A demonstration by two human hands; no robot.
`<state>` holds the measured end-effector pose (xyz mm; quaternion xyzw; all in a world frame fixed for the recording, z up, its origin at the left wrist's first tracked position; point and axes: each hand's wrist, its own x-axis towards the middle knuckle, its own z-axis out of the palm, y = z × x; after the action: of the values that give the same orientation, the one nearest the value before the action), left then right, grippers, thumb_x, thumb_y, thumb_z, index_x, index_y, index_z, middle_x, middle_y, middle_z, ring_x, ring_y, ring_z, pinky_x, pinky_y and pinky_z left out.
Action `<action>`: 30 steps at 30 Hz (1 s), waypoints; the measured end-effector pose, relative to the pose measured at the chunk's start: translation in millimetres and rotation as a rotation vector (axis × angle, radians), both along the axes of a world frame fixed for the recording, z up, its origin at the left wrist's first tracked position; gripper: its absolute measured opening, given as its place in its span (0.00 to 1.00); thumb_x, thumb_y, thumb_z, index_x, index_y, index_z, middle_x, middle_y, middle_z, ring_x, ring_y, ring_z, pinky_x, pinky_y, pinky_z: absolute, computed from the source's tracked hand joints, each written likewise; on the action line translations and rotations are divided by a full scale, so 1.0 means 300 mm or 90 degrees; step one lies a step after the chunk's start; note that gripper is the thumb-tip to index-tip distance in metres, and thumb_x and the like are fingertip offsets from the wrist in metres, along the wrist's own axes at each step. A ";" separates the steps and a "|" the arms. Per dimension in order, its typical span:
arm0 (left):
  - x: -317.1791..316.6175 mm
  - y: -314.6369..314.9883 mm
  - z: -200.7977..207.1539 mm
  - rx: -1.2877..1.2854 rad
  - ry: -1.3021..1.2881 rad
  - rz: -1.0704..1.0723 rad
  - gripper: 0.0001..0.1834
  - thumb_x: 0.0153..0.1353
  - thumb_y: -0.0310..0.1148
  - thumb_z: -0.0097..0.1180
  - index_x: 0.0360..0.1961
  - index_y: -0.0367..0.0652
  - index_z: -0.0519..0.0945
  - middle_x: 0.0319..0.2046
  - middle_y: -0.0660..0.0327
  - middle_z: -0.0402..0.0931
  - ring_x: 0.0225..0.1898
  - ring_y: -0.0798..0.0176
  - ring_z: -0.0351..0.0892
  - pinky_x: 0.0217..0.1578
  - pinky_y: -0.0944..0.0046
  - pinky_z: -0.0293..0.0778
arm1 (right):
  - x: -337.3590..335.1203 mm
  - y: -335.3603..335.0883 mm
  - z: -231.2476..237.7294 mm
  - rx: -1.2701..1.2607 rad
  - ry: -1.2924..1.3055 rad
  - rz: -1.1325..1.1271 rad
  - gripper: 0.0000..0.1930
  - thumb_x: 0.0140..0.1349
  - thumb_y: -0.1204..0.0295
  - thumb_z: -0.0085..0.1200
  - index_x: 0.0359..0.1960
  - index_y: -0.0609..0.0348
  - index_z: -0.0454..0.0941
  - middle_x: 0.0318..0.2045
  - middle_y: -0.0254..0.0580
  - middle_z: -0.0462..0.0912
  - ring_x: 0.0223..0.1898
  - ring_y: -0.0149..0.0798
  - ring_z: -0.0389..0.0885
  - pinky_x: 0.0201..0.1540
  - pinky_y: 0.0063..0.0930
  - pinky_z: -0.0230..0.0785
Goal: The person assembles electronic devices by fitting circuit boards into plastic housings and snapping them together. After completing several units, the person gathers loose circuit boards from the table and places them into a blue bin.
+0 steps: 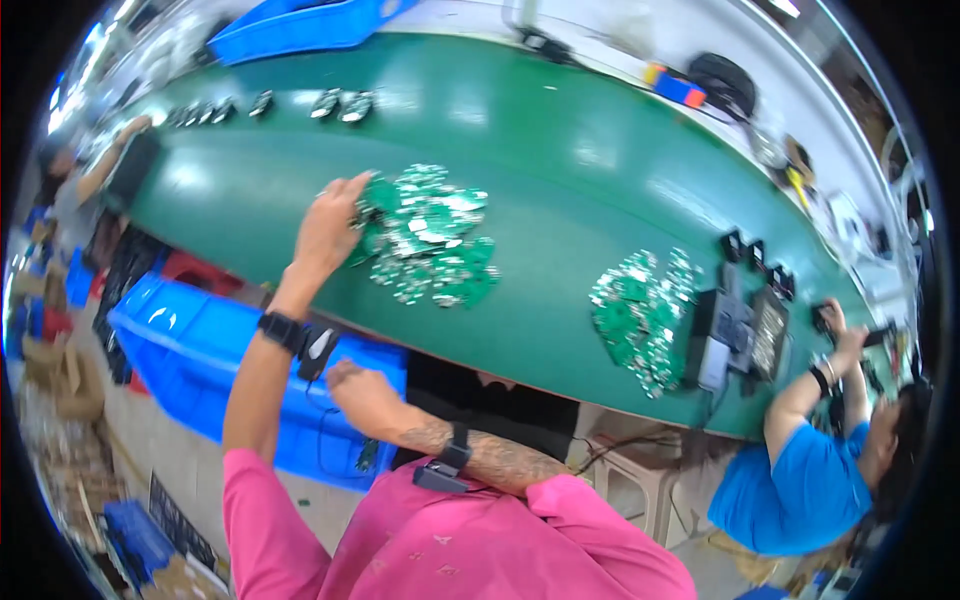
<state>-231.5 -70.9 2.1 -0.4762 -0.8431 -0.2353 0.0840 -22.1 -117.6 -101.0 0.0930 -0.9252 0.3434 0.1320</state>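
Observation:
My left hand (332, 225) reaches over the green table to the left edge of a heap of green circuit boards (425, 225). Its fingers are curled at a board on that edge, pinching it. Closer to my body, my right hand (365, 395) hangs above a blue plastic bin (200, 345) with its fingers curled together. Whatever may be inside that closed hand is hidden. Low in the bin, a small green board (367, 455) shows below the right hand. Both my wrists carry black straps with small boxes.
A second heap of boards (645, 315) lies to the right, beside black boxes (715, 335). Dark rounded parts (340, 105) line the far left. Another blue bin (300, 30) stands at the back. People sit at both table ends, one in a blue shirt (800, 490). A stool (640, 475) stands below.

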 end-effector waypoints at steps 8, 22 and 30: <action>-0.117 0.025 -0.014 -0.148 -0.022 -0.122 0.61 0.41 0.37 0.68 0.76 0.47 0.47 0.69 0.38 0.55 0.71 0.30 0.48 0.70 0.41 0.52 | -0.100 0.092 0.099 -0.004 -0.144 0.021 0.09 0.49 0.80 0.51 0.34 0.68 0.76 0.32 0.62 0.81 0.31 0.64 0.82 0.36 0.52 0.77; 0.501 -0.752 -0.145 0.183 -0.214 0.263 0.37 0.60 0.35 0.58 0.70 0.41 0.61 0.60 0.42 0.68 0.64 0.38 0.63 0.66 0.45 0.59 | -0.446 0.177 -0.332 -0.350 -0.494 -0.021 0.13 0.49 0.74 0.56 0.37 0.67 0.78 0.28 0.39 0.79 0.32 0.33 0.75 0.31 0.35 0.69; 1.376 -1.092 -0.630 0.115 -0.641 0.704 0.17 0.61 0.33 0.57 0.50 0.40 0.77 0.41 0.50 0.78 0.43 0.45 0.79 0.44 0.54 0.76 | -0.654 0.119 -0.492 -0.202 -0.472 0.051 0.09 0.49 0.76 0.58 0.31 0.69 0.78 0.26 0.42 0.81 0.29 0.32 0.77 0.34 0.36 0.69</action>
<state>181.4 -398.5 -186.9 0.1902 -0.8732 -0.4164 -0.1671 -218.4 -81.9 -248.5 -0.0224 -0.8411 0.4972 -0.2116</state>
